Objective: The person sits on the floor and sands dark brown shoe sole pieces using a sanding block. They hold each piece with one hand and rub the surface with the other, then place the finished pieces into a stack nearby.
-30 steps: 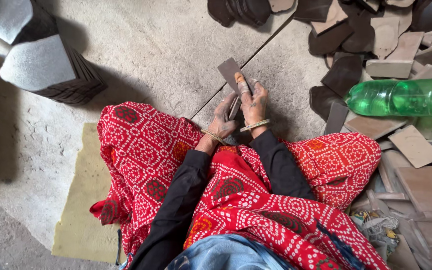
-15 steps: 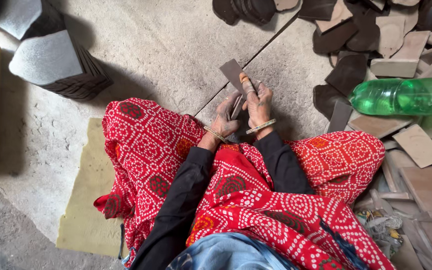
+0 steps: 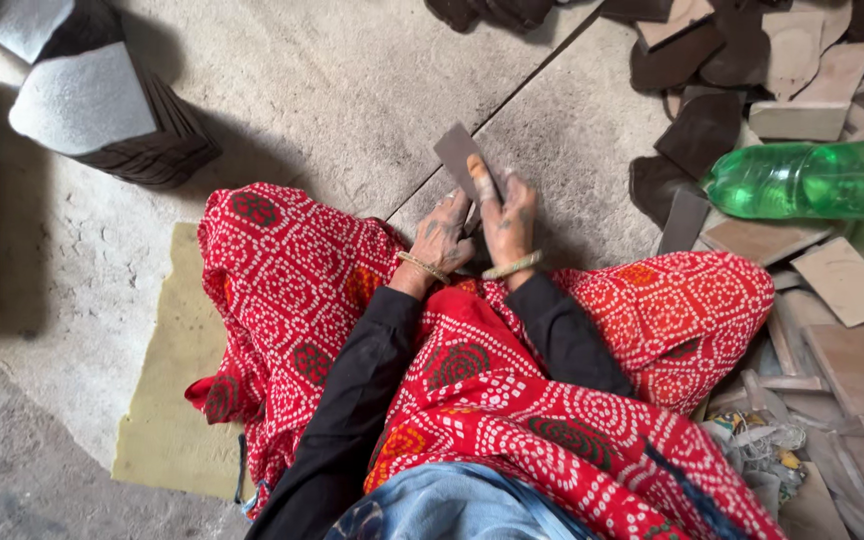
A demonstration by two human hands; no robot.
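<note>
Grey-brown flat piece (image 3: 460, 155), a thin rectangular cut-out, sits at centre frame, tilted, its lower end held between both hands just beyond the knees of a person seated on the floor. The right hand (image 3: 507, 215) is closed on it, fingers lying up along its lower edge; the left hand (image 3: 442, 238) is curled beside it, touching the lower end, though how firmly it grips cannot be told. Bangles circle both wrists above black sleeves.

The piece looks light, thin and fairly stiff, probably with some flex, and unlikely to break. Its free upper corners and long edges offer the plainest places to pinch it.

Nearest the camera, a red patterned cloth (image 3: 292, 300) covers the lap and knees, spread over a yellow foam mat (image 3: 167, 420) at lower left. Ahead of the hands, the stone floor (image 3: 352, 90) lies open toward upper centre, crossed by a slab joint, leaving room to move forward and left.

At right, space is tight: a green plastic bottle (image 3: 812, 180) lies on its side among loose tan and dark cut pieces (image 3: 842, 280). At upper left stands a stack of dark sheets (image 3: 112, 120) topped in grey, well apart from the hands.
</note>
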